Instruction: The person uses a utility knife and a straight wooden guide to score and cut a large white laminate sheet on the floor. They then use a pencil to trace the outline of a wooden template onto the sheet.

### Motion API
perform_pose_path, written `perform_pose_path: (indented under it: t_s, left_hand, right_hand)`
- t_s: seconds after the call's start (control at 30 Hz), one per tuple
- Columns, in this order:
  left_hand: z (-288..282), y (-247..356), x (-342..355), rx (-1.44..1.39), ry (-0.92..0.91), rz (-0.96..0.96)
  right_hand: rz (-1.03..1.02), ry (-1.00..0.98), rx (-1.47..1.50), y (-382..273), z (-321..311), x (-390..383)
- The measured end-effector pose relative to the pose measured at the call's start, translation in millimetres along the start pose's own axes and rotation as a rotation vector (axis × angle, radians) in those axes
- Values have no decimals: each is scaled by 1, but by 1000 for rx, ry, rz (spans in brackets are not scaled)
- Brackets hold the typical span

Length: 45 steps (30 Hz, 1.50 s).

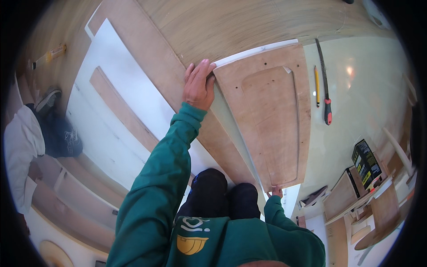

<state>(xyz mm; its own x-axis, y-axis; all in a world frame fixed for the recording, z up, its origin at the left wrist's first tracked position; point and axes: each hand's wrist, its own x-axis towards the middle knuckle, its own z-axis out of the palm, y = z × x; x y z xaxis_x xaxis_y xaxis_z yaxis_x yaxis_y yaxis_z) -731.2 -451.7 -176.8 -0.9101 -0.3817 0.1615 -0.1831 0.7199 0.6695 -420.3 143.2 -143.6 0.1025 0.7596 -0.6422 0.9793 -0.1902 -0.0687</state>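
Note:
A brown wooden panel [271, 120] with a raised or grooved frame outline and several small holes lies before me, tapering toward my body. Under it a white board [253, 52] shows along the far edge. My left hand [199, 86] is at the panel's far left corner, fingers stretched out and slightly apart, the index finger and thumb touching the edge. At the near end, my right hand [277, 191] grips the panel's edge, its fingers partly hidden. To the panel's right lie a yellow pencil [316, 86] and a long file [326, 84] with a red and black handle.
Long brown boards [155, 44] and a white sheet [113, 58] with a narrow wooden strip [120, 104] lie to the left. Another person's shoe and leg [58, 127] are at the far left. A black box [366, 163] and wooden pieces [342, 196] stand at the right.

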Motion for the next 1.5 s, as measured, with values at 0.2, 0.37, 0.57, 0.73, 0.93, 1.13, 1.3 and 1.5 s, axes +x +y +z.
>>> perform_pose_path:
  t_s: [0.2, 0.37, 0.57, 0.73, 0.93, 1.13, 1.3, 1.5]
  left_hand:
    - [4, -3, -2, -26, 23, -13]
    - [4, -3, -1, -17, 34, 4]
    - [4, -4, -1, -37, 44, -5]
    - [5, -4, -2, -32, 36, -24]
    - [4, -1, 0, -36, 16, -34]
    - [4, 1, 0, -11, 12, -41]
    - [5, 3, 1, -21, 21, -34]
    - [5, 3, 1, -9, 18, 5]
  right_hand:
    - [-24, -52, -5, -2, -1, -4]
    - [-18, -69, 10, -1, -2, -1]
    - [-20, -123, 54, 5, -7, 12]
    - [-38, -95, 89, 4, -6, 10]
    - [-60, -159, 71, 3, -7, 7]
    - [-60, -191, 75, 5, -9, 10]
    - [-49, -143, 33, 4, -8, 11]
    - [-94, -130, 35, 6, -9, 13]
